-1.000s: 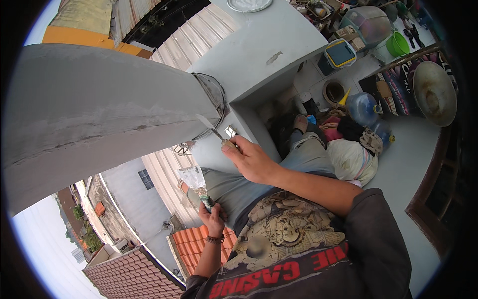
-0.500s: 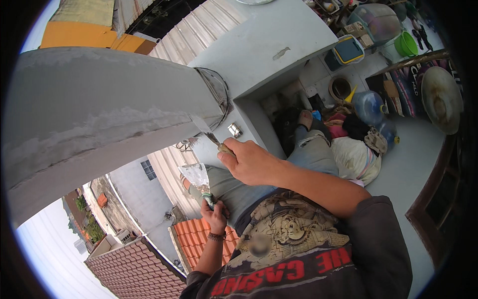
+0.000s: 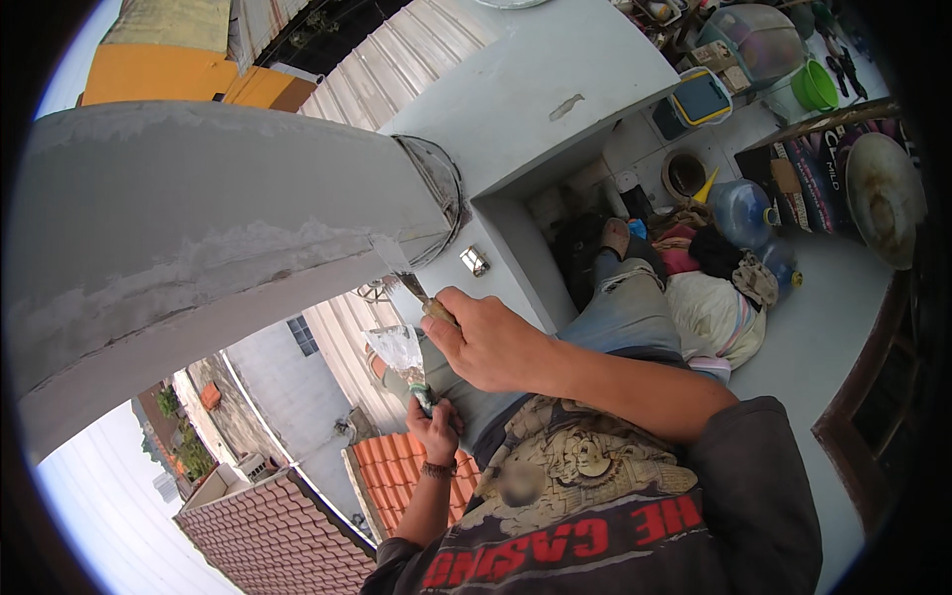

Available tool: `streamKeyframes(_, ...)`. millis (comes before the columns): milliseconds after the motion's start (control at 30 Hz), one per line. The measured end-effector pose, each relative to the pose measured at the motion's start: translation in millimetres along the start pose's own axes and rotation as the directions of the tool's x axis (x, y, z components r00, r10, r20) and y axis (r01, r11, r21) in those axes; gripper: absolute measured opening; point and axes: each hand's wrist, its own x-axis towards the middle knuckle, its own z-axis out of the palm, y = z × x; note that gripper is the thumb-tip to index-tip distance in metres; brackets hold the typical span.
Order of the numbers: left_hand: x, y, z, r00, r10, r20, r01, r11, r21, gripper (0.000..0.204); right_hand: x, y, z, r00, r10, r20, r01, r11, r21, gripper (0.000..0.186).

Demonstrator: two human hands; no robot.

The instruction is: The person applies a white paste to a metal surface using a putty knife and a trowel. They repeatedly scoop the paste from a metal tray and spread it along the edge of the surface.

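Note:
My right hand [image 3: 491, 337] grips the wooden handle of a narrow putty knife [image 3: 408, 278]. Its blade lies at the lower edge of a grey plastered column [image 3: 248, 188], over a rough, pale patch; whether it touches all along, I cannot tell. Lower down, my left hand [image 3: 434, 431] is closed round the green handle of a wider putty knife [image 3: 399, 352], held blade up in front of my leg. White filler coats that wide blade. A pale, uneven band of filler runs along the column's lower side.
A loop of dark cable [image 3: 454, 188] circles the column's end near a small metal fitting [image 3: 474, 260] on the grey ledge [image 3: 535, 99]. Tiled roofs [image 3: 268, 531] lie far below on the left. Water jugs [image 3: 739, 213], a white sack [image 3: 714, 312] and a green bucket [image 3: 813, 86] stand right.
The narrow putty knife in my right hand has shifted slightly left and down against the column. My left hand still holds the wide one, nearly in place. The view has moved a little.

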Motion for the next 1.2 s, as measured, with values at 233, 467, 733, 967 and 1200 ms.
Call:
streamKeyframes(233,1.8,4.7,0.4,1.000,-0.018,-0.005,0.018,1.000,0.014,0.009,-4.2,-6.8,-35.2,0.991,0.126,-0.046,-0.122,0.990,0.066,0.037)
streamKeyframes(467,1.1,4.2,0.7,1.000,-0.012,-0.012,0.012,1.000,0.004,0.009,-2.5,-6.1,-17.5,0.998,-0.030,0.062,0.038,0.991,-0.130,0.038)
streamKeyframes(733,1.2,7.3,2.2,1.000,0.004,0.002,-0.005,0.999,0.037,0.012,4.6,-7.7,-30.8,0.993,0.115,-0.030,-0.112,0.991,0.069,0.040)
streamKeyframes(967,-0.3,9.2,3.2,0.998,-0.053,-0.025,0.052,0.998,-0.028,0.009,-36.9,-16.7,-18.9,0.983,0.145,0.114,-0.158,0.981,0.117,0.040)
streamKeyframes(1200,-1.6,3.5,7.2,0.995,-0.041,-0.091,0.027,0.989,-0.142,0.006,-15.3,-1.4,-5.0,0.972,0.235,-0.013,-0.215,0.909,0.356,0.042)
